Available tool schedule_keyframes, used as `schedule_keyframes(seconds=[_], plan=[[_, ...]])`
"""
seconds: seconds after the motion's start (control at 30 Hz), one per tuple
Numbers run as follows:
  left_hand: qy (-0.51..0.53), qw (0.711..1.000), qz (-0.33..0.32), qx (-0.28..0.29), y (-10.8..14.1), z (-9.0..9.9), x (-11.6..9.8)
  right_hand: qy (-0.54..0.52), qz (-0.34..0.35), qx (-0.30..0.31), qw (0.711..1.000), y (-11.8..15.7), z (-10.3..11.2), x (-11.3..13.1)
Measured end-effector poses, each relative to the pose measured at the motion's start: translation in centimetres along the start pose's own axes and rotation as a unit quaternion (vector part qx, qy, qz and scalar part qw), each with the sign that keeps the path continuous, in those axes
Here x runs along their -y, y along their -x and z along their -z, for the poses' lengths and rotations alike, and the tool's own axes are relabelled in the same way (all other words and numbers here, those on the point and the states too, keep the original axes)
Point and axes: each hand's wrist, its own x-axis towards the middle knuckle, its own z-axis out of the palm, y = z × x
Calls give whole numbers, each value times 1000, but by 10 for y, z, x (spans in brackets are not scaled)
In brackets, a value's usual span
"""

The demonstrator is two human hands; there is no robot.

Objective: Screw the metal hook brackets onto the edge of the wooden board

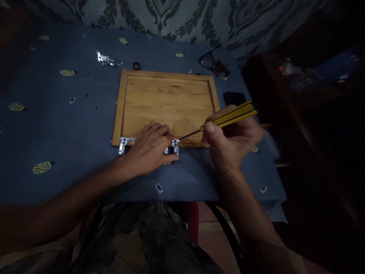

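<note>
A wooden panel (168, 101) with a raised frame lies flat on the cloth-covered table. Along its near edge sit metal cabinet hinges: one hinge (123, 144) at the left corner, another hinge (176, 144) closer to the middle. My left hand (152, 146) bends over the near edge, thumb and index finger closed about the middle hinge; its palm partly hides the metalwork there. My right hand (232, 142) grips a screwdriver (230, 116) with a yellow and black handle. The screwdriver's thin shaft slants down left, its tip at the middle hinge.
Another metal hinge (105, 59) lies beyond the panel at left, with small screws (86, 94) scattered below it. Eyeglasses (213, 62) and a dark phone-like object (234, 98) are at the right. A patterned wall (194, 19) borders the table's far side.
</note>
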Motion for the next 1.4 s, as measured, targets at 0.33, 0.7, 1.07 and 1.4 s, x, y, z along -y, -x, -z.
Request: schedule_keyframes(seconds=[0.33,0.7,1.07,1.4], plan=[[0,1000,-3,-4,0,-1,0,7,-23,48,999,4,-1,-6],[-1,1000,-1,5,0,0,0,16,-41,65,997,3,-2,-6],[-7,1000,-10,-7,-1,-3,2,-26,-100,142,985,-1,2,-1],[-5,1000,-2,-1,-1,-2,0,-40,-98,210,972,-7,12,2]])
